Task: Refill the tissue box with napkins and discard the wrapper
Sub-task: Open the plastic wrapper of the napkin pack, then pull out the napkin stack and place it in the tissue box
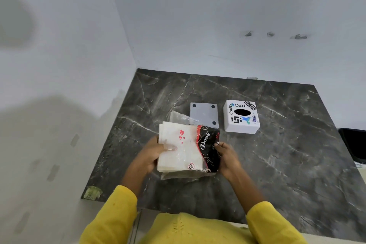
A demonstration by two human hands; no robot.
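I hold the napkins (179, 148) above the counter (277, 154), left hand (152, 154) clamped on the stack, right hand (227, 156) pinching the wrapper (210, 144); the box (241, 117) sits beyond.

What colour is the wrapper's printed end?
Black with red trim and white lettering on the wrapper; head view.

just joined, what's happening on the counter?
A person holds a napkin pack above the dark counter with both hands: the left hand grips the white napkin side, the right hand pinches the black wrapper end. The napkins are still in the wrapper. The white tissue box sits beyond, with its grey base plate lying beside it, so it is not refilled yet.
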